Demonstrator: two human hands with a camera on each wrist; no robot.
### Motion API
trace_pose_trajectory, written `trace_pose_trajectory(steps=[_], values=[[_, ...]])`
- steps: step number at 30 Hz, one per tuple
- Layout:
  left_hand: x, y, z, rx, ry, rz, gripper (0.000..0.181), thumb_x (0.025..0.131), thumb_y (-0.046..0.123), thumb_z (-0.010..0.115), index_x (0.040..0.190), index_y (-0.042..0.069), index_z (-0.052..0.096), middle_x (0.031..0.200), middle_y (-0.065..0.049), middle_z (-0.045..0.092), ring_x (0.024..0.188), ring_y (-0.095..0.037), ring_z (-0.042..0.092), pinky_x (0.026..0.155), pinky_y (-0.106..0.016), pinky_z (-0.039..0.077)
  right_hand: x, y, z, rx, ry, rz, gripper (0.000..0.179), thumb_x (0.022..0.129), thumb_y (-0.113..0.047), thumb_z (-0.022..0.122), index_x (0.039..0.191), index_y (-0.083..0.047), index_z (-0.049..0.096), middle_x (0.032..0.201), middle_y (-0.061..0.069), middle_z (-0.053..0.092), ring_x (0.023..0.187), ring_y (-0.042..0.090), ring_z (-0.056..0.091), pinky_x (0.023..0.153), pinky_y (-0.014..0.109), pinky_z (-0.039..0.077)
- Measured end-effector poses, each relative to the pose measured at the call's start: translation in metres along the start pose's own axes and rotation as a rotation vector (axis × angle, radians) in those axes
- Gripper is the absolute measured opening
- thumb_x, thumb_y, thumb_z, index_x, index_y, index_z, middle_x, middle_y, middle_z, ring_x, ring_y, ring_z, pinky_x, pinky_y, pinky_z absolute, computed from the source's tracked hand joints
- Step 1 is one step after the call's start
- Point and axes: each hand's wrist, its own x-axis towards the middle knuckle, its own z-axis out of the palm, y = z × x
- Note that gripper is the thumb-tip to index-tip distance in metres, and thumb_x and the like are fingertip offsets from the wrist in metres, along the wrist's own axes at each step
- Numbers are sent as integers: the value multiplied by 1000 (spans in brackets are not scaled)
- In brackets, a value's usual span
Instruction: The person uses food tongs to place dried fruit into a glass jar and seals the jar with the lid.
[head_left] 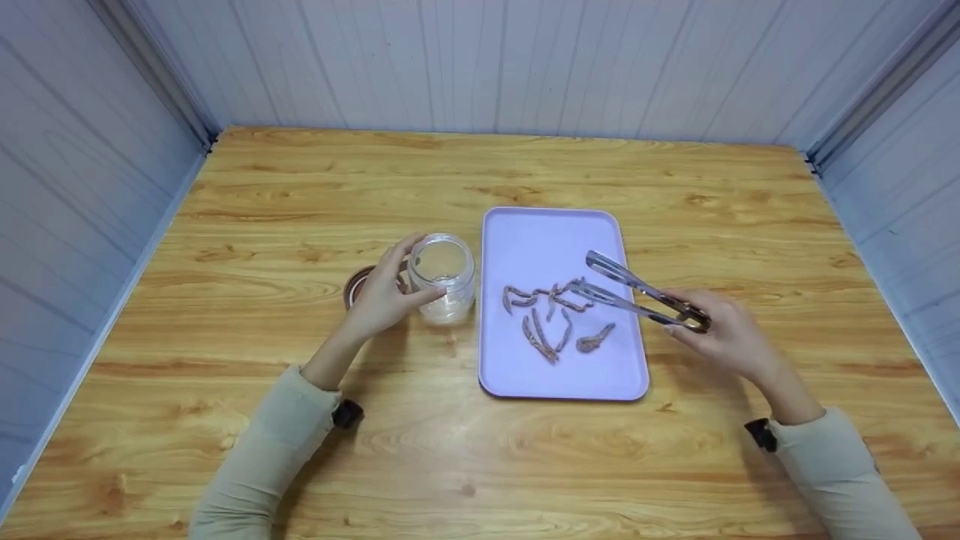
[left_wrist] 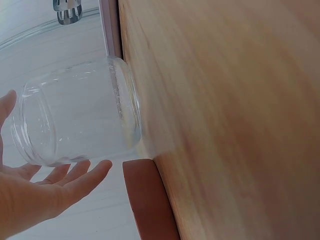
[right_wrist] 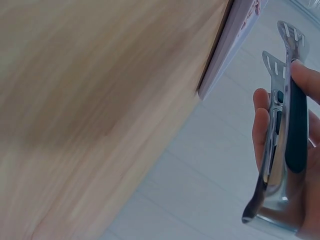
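Observation:
A clear glass jar (head_left: 448, 306) stands upright at the left side of a lilac tray (head_left: 551, 240). My left hand (head_left: 381, 301) holds it near the mouth, thumb on the near side and fingers around the far side. A reddish-brown lid (left_wrist: 150, 200) lies beside the jar, partly hidden by that hand. With my right hand (head_left: 731, 337) I grip metal tongs (right_wrist: 297, 125) that have dark handle inserts. Their two arms are spread apart over the tray. The lower tip is over or at some brown, twisted dried strips (head_left: 541, 347); contact cannot be told.
Several dried strips lie spread over the middle and lower part of the tray, one thicker piece (head_left: 595, 339) to the right. The wood-grain table (head_left: 420, 450) is bounded by pale panels (head_left: 465, 67) at the back and both sides.

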Motion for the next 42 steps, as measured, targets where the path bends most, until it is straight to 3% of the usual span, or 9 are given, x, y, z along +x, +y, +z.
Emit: trace_pose_trajectory(steps=[5,12,23,34,37,42], values=[[2,-9,0,-6,-6,24,78,72,28,73,136,15,31,130,-13,33,109,-36,43,75,-41,42,7,-3,10,12,-24,18,45,71,-9,73,114,-8,59,98,8,62,75,17,54,60,31,42],[3,-10,0,6,-9,17,79,72,29,73,136,10,31,129,-15,34,109,-36,43,78,-44,41,15,-5,20,41,-71,48,44,73,-9,72,115,-8,59,103,10,61,80,19,56,65,35,44],[3,-9,0,6,2,17,78,72,28,73,136,13,31,129,-14,34,108,-36,44,75,-41,43,19,-4,28,83,-56,2,39,73,-5,71,111,-4,61,103,11,61,88,22,57,73,39,45],[3,-9,0,11,-7,3,78,72,28,74,136,12,31,129,-14,34,109,-34,44,73,-36,43,21,-4,30,75,-39,-16,35,71,-1,68,105,-6,64,98,7,63,80,17,57,67,35,46],[2,-6,-1,9,-12,-6,78,72,25,74,136,11,30,130,-15,33,109,-35,43,72,-36,42,21,-5,30,67,-29,-5,35,71,0,68,105,-9,65,96,4,64,72,14,55,61,33,44],[-6,18,-3,4,-21,-15,75,75,15,71,136,4,28,131,-21,30,112,-36,40,78,-45,41,21,-6,31,70,-10,-2,33,71,2,68,102,-9,66,93,2,65,71,12,55,59,30,44]])
